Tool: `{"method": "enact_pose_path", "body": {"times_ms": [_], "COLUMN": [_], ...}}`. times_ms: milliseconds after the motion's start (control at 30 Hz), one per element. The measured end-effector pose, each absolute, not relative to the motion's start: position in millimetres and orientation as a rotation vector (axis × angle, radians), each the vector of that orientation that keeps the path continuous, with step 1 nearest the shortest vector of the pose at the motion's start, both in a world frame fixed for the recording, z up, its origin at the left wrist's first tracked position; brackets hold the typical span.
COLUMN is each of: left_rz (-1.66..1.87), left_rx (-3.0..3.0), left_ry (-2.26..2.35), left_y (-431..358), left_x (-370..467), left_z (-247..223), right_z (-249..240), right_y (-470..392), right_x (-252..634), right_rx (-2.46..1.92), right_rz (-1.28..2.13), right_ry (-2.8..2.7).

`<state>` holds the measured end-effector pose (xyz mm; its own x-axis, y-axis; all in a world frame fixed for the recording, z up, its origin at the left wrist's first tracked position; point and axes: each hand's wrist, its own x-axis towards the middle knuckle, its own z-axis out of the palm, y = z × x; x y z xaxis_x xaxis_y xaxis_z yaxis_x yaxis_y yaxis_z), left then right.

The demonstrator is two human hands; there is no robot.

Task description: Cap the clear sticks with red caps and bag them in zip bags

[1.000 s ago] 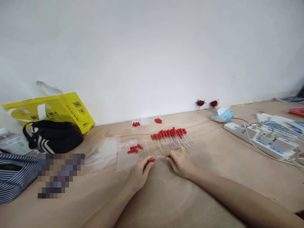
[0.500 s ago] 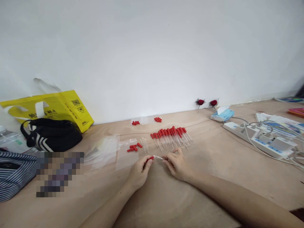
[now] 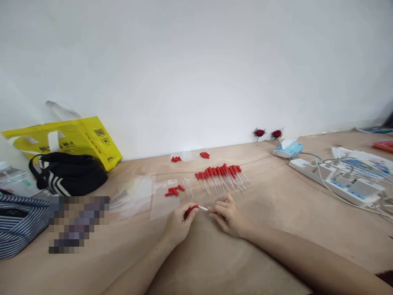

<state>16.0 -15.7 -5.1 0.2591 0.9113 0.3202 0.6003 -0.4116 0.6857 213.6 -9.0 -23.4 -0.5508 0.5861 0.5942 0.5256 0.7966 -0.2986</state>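
Note:
My left hand (image 3: 180, 222) is closed in a pinch on a red rubber dropper bulb (image 3: 193, 208). A thin clear glass tube (image 3: 203, 208) runs from the bulb's mouth to my right hand (image 3: 229, 216), whose fingertips grip the tube's other end. How deep the tube sits in the bulb is hidden. Just beyond my hands lies a row of glass droppers (image 3: 219, 177) with red bulbs on top. Left of that row are several bare glass tubes (image 3: 187, 187), and beside them several loose red bulbs (image 3: 173, 191) on a clear zip bag (image 3: 164, 209).
More clear bags (image 3: 132, 198) lie to the left, near a black pouch (image 3: 76, 174) and a yellow bag (image 3: 89, 143). Along the wall are small groups of red bulbs (image 3: 204, 155). A power strip (image 3: 337, 186) with cables and a blue tissue pack (image 3: 287, 150) occupy the right.
My hands have come slightly closer together, and less of the tube shows between them. The bulb and tube have tilted a little. The droppers on the table stay put.

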Motion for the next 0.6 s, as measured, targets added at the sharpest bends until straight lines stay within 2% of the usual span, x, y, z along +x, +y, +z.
{"method": "enact_pose_path", "body": {"times_ms": [600], "left_rz": [0.755], "left_rx": [2.573], "left_ry": [1.262], "left_y": [-24.1], "left_x": [18.7], "left_z": [-1.4], "right_z": [-15.1], "right_y": [-6.6], "right_x": [223.2], "right_rx": [-0.764], "right_rz": [0.056], "right_ry": [-2.402]}}
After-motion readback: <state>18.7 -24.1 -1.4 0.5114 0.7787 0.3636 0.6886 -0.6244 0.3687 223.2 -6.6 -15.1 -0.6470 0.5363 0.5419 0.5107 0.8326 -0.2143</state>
